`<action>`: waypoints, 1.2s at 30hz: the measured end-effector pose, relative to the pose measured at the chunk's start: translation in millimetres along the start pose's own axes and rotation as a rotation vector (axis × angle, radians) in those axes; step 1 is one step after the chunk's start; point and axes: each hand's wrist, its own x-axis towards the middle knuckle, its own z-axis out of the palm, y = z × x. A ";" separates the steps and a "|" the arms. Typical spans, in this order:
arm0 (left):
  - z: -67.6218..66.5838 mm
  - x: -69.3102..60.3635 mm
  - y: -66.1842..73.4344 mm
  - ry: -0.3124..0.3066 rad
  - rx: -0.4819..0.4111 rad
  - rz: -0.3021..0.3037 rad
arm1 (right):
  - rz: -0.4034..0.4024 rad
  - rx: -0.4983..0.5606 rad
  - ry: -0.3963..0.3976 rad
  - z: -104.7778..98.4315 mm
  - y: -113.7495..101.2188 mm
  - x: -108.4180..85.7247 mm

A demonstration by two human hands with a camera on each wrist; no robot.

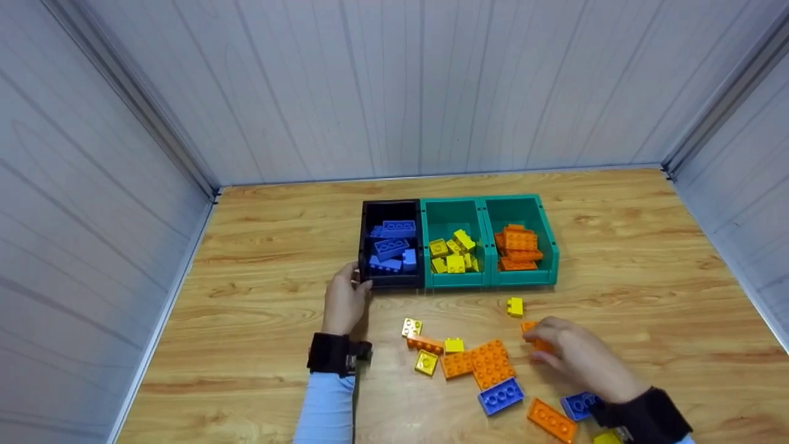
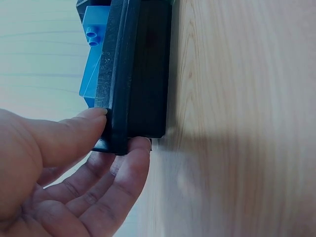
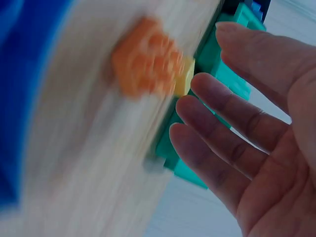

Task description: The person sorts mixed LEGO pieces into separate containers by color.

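Note:
My left hand pinches the near left corner of a black bin, thumb on the front rim and fingers round the side, as the left wrist view shows. Blue bricks lie in that bin. My right hand is held above the table at the right, partly covering an orange brick. In the right wrist view, its fingers are spread and straight with nothing between them, and the blurred orange brick lies just beyond the fingertips. A yellow brick is close to it, near the bins.
Joined beside the black bin are two green bins, the middle one with yellow bricks and the right one with orange bricks. Loose bricks lie in front, among them an orange brick, a blue brick and a yellow brick. White walls enclose the table.

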 end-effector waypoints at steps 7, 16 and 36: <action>-1.2 0.1 -1.5 -0.012 0.005 0.010 | -0.042 0.009 0.023 15.6 -22.6 9.5; -1.6 -0.3 -0.1 0.001 0.006 0.019 | -0.083 0.024 -0.066 24.4 -47.2 34.2; -1.3 0.4 -1.1 0.004 -0.006 0.016 | -0.107 -0.006 -0.117 35.7 -42.2 45.1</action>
